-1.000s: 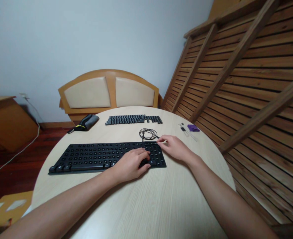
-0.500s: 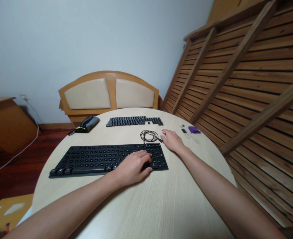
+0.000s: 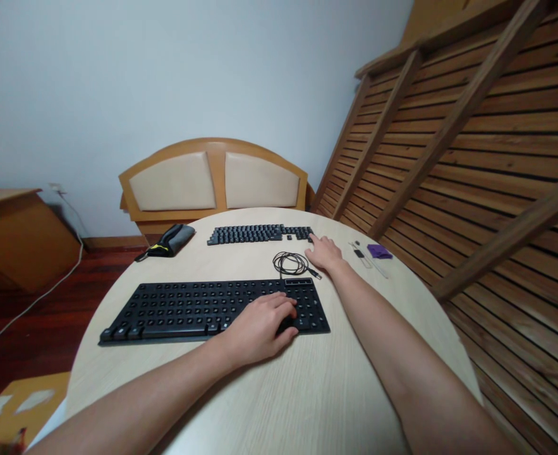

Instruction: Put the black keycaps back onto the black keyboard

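A black keyboard, most of its keycaps off, lies on the round table. My left hand rests on its right end, fingers slightly bent and thumb apart, with nothing visible in it. Beyond the keyboard, rows of loose black keycaps are laid out. My right hand is stretched out to the right end of those rows, its fingers apart and one fingertip at the outermost keycaps. Between keyboard and keycaps lies a coiled black USB cable, just left of my right wrist.
A black and grey pouch with a yellow edge lies at the table's far left. On the right are a purple cloth, a small black item and thin wire tools. A headboard and leaning wooden slats stand beyond.
My right hand has moved away from beside the cable plug, forward to the right end of the loose keycaps. My left hand stays on the keyboard. The view has shifted slightly.
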A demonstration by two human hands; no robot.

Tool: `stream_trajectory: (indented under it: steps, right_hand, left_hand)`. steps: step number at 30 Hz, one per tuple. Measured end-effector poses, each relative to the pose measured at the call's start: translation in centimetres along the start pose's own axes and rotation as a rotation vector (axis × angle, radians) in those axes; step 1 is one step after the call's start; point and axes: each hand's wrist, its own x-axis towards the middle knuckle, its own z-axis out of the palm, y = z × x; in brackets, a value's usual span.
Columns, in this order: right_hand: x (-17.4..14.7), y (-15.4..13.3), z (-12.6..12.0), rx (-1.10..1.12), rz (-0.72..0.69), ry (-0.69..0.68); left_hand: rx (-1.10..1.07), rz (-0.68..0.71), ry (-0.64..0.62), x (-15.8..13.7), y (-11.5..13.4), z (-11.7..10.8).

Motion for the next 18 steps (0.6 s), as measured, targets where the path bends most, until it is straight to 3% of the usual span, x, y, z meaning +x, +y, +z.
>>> stream_trajectory:
  steps: [7,18]
  right_hand:
    - [-0.5,0.3,-0.2,-0.010,-0.021,0.022]
    - [-5.7,1.2,-2.8,-0.019,-0.141,-0.054]
  left_hand:
    - [0.001,-0.007,-0.003,-0.1,0.0,0.1]
    - [0.010,0.026,0.012,0.0,0.1,-0.2]
